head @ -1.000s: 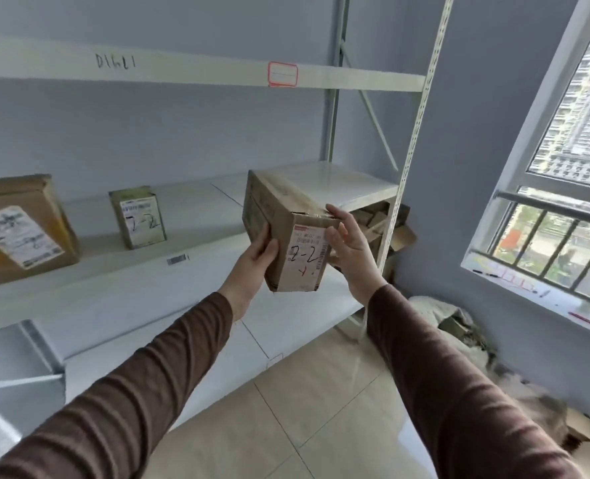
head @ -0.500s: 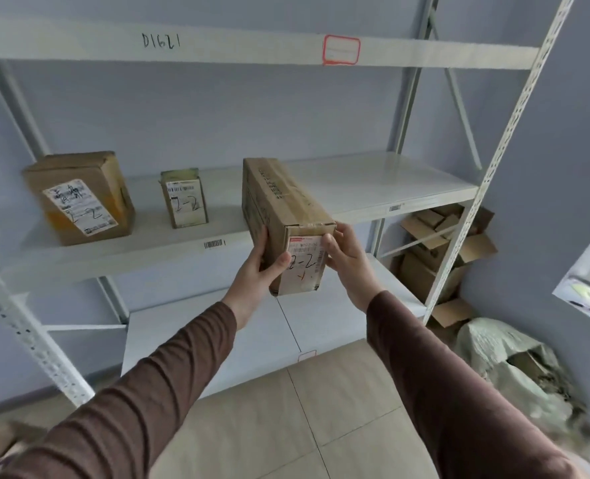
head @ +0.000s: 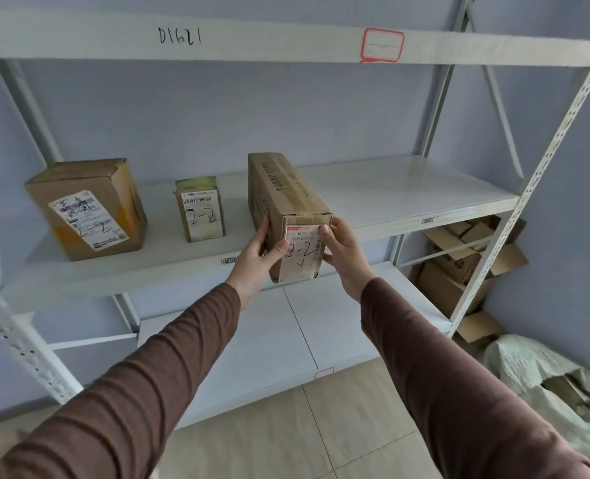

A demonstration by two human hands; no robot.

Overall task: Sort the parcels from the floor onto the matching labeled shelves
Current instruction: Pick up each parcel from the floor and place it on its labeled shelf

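Note:
A long brown cardboard parcel [head: 283,198] with a white label marked "2-2" points away from me, its far end over the middle shelf [head: 390,198] and its near end out past the shelf's front edge. My left hand [head: 257,257] grips its near left side, thumb on the label. My right hand [head: 343,252] grips the near right side. Two other parcels marked "2-2" stand on the same shelf: a large box [head: 86,207] at the left and a small box [head: 200,209] beside it.
The upper shelf beam [head: 286,43] carries "D1621" and a red-framed label. A lower shelf [head: 252,340] lies below. Flattened and open cardboard boxes [head: 459,264] pile behind the right upright. A pale sack [head: 542,378] lies on the tiled floor at right.
The parcel has gone up and forward from in front of the rack to the middle shelf, both hands still gripping it. My view has turned left toward the shelves.

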